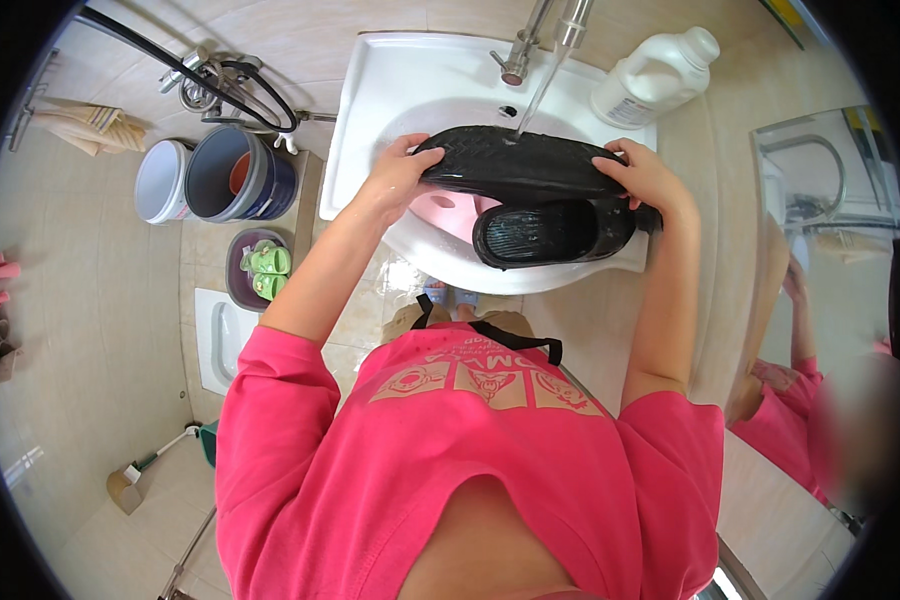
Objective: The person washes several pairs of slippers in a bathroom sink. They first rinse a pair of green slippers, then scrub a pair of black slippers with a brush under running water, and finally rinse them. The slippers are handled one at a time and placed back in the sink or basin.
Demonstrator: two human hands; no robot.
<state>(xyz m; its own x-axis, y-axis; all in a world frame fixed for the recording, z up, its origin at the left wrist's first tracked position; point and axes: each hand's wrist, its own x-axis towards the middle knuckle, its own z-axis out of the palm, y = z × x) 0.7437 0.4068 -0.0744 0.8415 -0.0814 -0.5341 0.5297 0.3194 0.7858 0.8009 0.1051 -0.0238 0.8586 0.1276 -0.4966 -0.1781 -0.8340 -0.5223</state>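
Observation:
A wet black slipper (515, 165) spans the basin, its sole turned up toward the tap. My left hand (398, 172) is closed round its left end, and my right hand (652, 176) grips the other end. A thin stream of water from the tap (570, 28) lands near the middle of the sole. Just below it, a second black slipper (540, 236) rests right side up in the white sink (365, 85), with wet ridges on its footbed. Something pink with a hole (448, 212), partly hidden, lies under the black slippers.
On the sink's back right corner stands a white jug (655, 82). A metal lever valve (513, 68) is beside the tap. Two buckets (228, 190) and a basin with green clogs (267, 262) sit to the left. A mirror (820, 200) hangs at right.

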